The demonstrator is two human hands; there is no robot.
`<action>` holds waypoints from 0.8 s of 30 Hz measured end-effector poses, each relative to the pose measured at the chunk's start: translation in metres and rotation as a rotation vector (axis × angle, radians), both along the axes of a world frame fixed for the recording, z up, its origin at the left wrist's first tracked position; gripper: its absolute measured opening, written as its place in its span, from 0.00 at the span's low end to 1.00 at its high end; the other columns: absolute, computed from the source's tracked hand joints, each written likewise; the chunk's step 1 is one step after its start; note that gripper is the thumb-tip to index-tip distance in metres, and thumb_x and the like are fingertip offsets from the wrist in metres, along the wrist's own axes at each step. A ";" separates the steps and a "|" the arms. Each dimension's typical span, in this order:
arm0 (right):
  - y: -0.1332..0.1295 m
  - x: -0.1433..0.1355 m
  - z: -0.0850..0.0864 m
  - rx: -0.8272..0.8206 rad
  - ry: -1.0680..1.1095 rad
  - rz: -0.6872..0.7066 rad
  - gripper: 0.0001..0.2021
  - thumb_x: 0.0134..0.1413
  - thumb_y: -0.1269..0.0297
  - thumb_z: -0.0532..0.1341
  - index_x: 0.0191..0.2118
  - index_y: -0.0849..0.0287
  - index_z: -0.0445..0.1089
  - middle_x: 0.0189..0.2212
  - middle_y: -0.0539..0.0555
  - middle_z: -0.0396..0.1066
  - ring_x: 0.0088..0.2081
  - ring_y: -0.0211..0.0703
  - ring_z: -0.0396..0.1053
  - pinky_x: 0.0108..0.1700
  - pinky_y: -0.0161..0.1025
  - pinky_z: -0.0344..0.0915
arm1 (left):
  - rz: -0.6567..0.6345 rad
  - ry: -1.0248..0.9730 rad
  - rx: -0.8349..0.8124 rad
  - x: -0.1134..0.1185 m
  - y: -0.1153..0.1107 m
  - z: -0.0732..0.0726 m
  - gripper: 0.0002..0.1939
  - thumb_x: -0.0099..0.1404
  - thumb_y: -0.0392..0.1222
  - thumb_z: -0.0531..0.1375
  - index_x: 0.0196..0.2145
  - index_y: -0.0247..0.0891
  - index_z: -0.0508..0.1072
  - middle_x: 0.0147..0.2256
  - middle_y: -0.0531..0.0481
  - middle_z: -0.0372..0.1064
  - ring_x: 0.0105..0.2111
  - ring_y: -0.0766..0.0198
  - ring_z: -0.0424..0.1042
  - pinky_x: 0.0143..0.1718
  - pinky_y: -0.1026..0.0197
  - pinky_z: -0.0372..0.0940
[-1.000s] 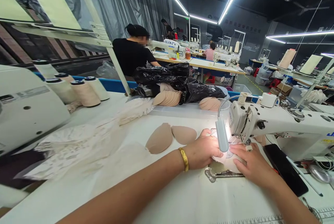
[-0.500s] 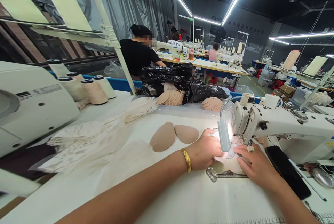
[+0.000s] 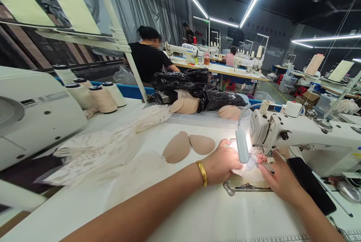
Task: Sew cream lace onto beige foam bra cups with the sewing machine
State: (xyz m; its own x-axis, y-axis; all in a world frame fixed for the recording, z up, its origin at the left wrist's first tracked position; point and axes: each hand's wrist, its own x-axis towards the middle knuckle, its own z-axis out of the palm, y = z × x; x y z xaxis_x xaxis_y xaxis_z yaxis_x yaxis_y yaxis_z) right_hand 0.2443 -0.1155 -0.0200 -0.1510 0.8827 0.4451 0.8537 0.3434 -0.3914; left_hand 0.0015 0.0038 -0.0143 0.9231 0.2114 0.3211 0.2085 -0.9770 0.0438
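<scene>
Several thread cones (image 3: 103, 100), wound smooth in cream and peach colour, stand close together at the left of the frame. Below them spreads a thin cream lace fabric (image 3: 96, 150), crumpled and partly transparent, on the smooth white table (image 3: 197, 214). Near the centre lie two beige cup pieces (image 3: 177, 147), rounded and matt, side by side; above, a stack of similar cups (image 3: 184, 105) is beside a shiny, wrinkled black plastic bag (image 3: 217, 99). Right of centre, the left hand (image 3: 222, 163), with a gold bangle (image 3: 202, 173) at its wrist, has bent fingers drawn in over a soft pale cloth (image 3: 239, 171). A grey lamp (image 3: 241, 146) covers the fingertips, so I cannot tell if they pinch it. This cloth lies brightly lit, under the head of the hard white sewing machine (image 3: 310, 129). The right hand (image 3: 278, 176) is half open: its thumb is apart from the fingers, which reach the cloth's right edge. Beyond it lies a flat black phone (image 3: 311, 185).
</scene>
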 end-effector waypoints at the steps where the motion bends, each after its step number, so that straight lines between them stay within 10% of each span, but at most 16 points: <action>1: 0.000 0.000 0.000 0.008 -0.008 0.003 0.09 0.71 0.62 0.53 0.48 0.55 0.69 0.46 0.59 0.74 0.51 0.58 0.72 0.49 0.55 0.72 | 0.000 -0.004 0.005 0.000 0.000 0.000 0.13 0.59 0.30 0.60 0.38 0.46 0.78 0.34 0.51 0.78 0.39 0.55 0.73 0.53 0.48 0.51; 24: -0.001 0.002 -0.004 0.017 -0.028 0.033 0.10 0.71 0.62 0.53 0.51 0.53 0.69 0.46 0.59 0.75 0.50 0.56 0.73 0.49 0.53 0.72 | 0.041 -0.059 0.109 0.001 -0.008 0.001 0.06 0.60 0.33 0.62 0.35 0.42 0.75 0.32 0.51 0.75 0.36 0.56 0.72 0.52 0.47 0.49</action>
